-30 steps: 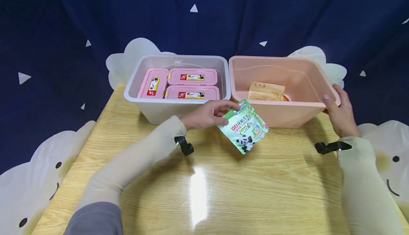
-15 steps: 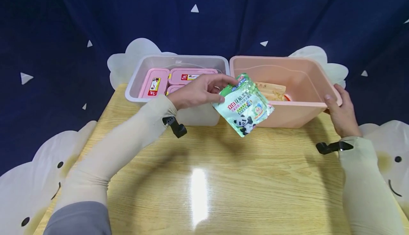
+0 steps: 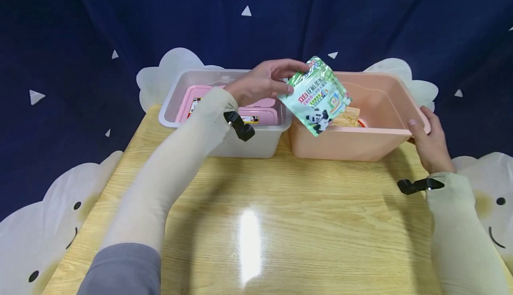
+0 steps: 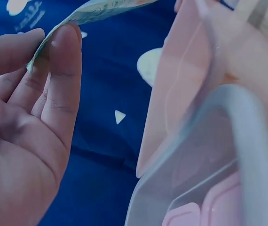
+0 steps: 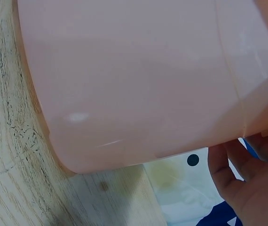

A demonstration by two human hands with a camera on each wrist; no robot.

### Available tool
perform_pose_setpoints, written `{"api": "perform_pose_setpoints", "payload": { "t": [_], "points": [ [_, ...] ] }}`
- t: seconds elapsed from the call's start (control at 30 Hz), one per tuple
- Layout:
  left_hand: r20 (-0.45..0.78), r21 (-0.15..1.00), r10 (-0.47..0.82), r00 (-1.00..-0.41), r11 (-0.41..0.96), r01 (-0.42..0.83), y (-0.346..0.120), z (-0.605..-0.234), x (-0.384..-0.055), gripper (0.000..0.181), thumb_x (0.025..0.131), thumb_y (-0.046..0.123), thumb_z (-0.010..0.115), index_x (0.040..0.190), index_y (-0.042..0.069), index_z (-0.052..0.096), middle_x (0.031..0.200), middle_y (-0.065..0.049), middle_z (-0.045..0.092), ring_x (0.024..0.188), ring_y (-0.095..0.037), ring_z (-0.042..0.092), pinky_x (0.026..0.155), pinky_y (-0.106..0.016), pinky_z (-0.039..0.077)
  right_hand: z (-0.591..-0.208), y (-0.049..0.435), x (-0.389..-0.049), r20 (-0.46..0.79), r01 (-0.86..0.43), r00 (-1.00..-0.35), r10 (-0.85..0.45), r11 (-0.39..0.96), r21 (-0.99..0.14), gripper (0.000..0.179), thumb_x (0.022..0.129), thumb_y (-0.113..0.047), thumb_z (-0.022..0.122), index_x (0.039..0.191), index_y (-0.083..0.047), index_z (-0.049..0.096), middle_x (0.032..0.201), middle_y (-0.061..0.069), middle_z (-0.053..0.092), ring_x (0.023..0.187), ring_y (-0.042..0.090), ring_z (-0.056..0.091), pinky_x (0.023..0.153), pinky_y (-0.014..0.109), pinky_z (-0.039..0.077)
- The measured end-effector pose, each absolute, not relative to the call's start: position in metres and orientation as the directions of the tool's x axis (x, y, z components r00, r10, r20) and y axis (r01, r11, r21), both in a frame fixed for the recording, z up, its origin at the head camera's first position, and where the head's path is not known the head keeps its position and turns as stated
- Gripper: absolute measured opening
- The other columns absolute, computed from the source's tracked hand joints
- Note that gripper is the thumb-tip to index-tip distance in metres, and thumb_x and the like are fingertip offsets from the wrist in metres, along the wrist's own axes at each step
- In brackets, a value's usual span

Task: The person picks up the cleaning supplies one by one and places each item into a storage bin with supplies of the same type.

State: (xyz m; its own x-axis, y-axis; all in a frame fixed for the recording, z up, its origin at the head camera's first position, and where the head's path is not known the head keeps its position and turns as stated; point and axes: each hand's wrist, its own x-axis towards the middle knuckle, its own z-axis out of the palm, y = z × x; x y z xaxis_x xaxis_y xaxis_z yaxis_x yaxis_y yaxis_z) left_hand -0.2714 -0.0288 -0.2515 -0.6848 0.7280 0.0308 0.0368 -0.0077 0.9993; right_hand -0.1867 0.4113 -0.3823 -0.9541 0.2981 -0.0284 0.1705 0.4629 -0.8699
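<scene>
My left hand (image 3: pixel 266 81) pinches a green and white pouch (image 3: pixel 316 96) with a panda on it by its upper left corner. In the head view the pouch overlaps the left end of the pink bin (image 3: pixel 384 131), above its rim. The left wrist view shows the pouch edge (image 4: pixel 101 10) between thumb and fingers (image 4: pixel 66 52). At the pink bin's right end, my right hand (image 3: pixel 430 141) grips the rim, thumb on top and fingers outside and under. Inside that bin lie a tan packet (image 3: pixel 348 116) and something red, partly hidden by the pouch.
To the left stands a pale grey bin (image 3: pixel 248 143) holding several pink lidded boxes (image 3: pixel 260 116), partly covered by my left arm. Both bins sit side by side at the back of the wooden table (image 3: pixel 300 223). A dark blue curtain (image 3: pixel 280 18) hangs behind.
My left hand has lifted the pouch up and away from me, from in front of the bins to above the pink bin's left side. The right hand stays on the rim.
</scene>
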Motion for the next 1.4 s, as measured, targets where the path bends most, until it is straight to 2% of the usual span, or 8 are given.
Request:
{"api": "perform_pose_setpoints", "payload": {
  "t": [0.1, 0.23, 0.37, 0.6, 0.8, 0.97, 1.2, 1.4],
  "points": [
    [0.033, 0.999, 0.706, -0.708, -0.011, 0.035, -0.021, -0.249, -0.281, 0.057, 0.089, -0.013, 0.054, 0.142, 0.008, 0.051, 0.139, -0.013, 0.059, 0.109, -0.022, 0.062, 0.082, -0.032, 0.058, -0.384, 0.41, -0.186, -0.023, 0.161, -0.955, 0.296, 0.453, -0.877, 0.066, 0.102, -0.045, 0.045, 0.157, -0.043, 0.009, 0.167, 0.002, 0.013, 0.133, 0.013, 0.04, 0.108, 0.019, 0.043],
    [0.042, 0.999, 0.699, -0.714, -0.018, 0.041, -0.012, -0.245, -0.287, 0.055, 0.089, -0.011, 0.054, 0.14, 0.01, 0.053, 0.137, -0.012, 0.061, 0.108, -0.023, 0.063, 0.081, -0.033, 0.058, -0.384, 0.41, -0.184, -0.003, 0.126, -0.958, 0.287, 0.413, -0.902, 0.067, 0.102, -0.04, 0.048, 0.157, -0.039, 0.012, 0.165, 0.004, 0.016, 0.13, 0.013, 0.042, 0.087, 0.007, 0.045],
    [0.066, 0.997, 0.698, -0.713, -0.068, 0.027, 0.002, -0.241, -0.288, 0.054, 0.091, -0.01, 0.055, 0.14, 0.01, 0.053, 0.135, -0.012, 0.062, 0.105, -0.023, 0.063, 0.082, -0.036, 0.058, -0.383, 0.411, -0.18, 0.021, 0.102, -0.956, 0.294, 0.398, -0.912, 0.066, 0.102, -0.037, 0.049, 0.157, -0.037, 0.015, 0.162, 0.002, 0.021, 0.129, 0.014, 0.042, 0.078, 0.004, 0.043],
    [0.045, 0.991, 0.678, -0.733, -0.123, -0.053, 0.039, -0.241, -0.288, 0.053, 0.09, -0.011, 0.058, 0.138, 0.011, 0.055, 0.133, -0.012, 0.064, 0.098, -0.021, 0.064, 0.081, -0.036, 0.058, -0.381, 0.412, -0.179, 0.039, 0.049, -0.957, 0.289, 0.291, -0.955, 0.066, 0.101, -0.032, 0.054, 0.157, -0.035, 0.02, 0.153, -0.005, 0.03, 0.123, 0.012, 0.045, 0.075, 0.003, 0.044],
    [0.026, 0.992, 0.712, -0.702, -0.106, -0.07, 0.062, -0.252, -0.288, 0.056, 0.088, -0.012, 0.058, 0.141, 0.007, 0.052, 0.137, -0.017, 0.06, 0.099, -0.019, 0.062, 0.079, -0.036, 0.056, -0.383, 0.408, -0.179, 0.022, 0.068, -0.961, 0.276, 0.314, -0.947, 0.066, 0.101, -0.035, 0.052, 0.157, -0.037, 0.017, 0.157, -0.003, 0.027, 0.127, 0.015, 0.042, 0.077, 0.004, 0.042],
    [0.01, 0.99, 0.722, -0.692, -0.106, -0.096, 0.075, -0.258, -0.284, 0.056, 0.089, -0.012, 0.057, 0.141, 0.009, 0.052, 0.138, -0.013, 0.06, 0.1, -0.02, 0.062, 0.083, -0.035, 0.057, -0.385, 0.405, -0.177, 0.031, 0.045, -0.96, 0.279, 0.263, -0.964, 0.066, 0.101, -0.032, 0.054, 0.157, -0.035, 0.019, 0.153, -0.003, 0.029, 0.128, 0.017, 0.042, 0.078, 0.006, 0.043],
    [0.013, 0.997, 0.753, -0.658, -0.058, -0.047, 0.085, -0.265, -0.276, 0.053, 0.091, -0.009, 0.056, 0.14, 0.01, 0.052, 0.132, -0.012, 0.062, 0.101, -0.018, 0.063, 0.082, -0.035, 0.058, -0.385, 0.407, -0.178, 0.059, -0.02, -0.959, 0.277, 0.141, -0.99, 0.066, 0.1, -0.023, 0.056, 0.157, -0.028, 0.023, 0.148, -0.004, 0.032, 0.117, 0.011, 0.047, 0.076, 0.004, 0.046],
    [0.019, 0.997, 0.754, -0.657, -0.064, -0.044, 0.086, -0.267, -0.274, 0.051, 0.091, -0.009, 0.056, 0.139, 0.009, 0.053, 0.129, -0.012, 0.063, 0.099, -0.018, 0.063, 0.081, -0.035, 0.058, -0.384, 0.403, -0.176, 0.051, -0.015, -0.958, 0.282, 0.13, -0.991, 0.066, 0.1, -0.023, 0.056, 0.157, -0.029, 0.024, 0.149, -0.003, 0.032, 0.114, 0.009, 0.048, 0.076, 0.004, 0.045]
  ]
}}
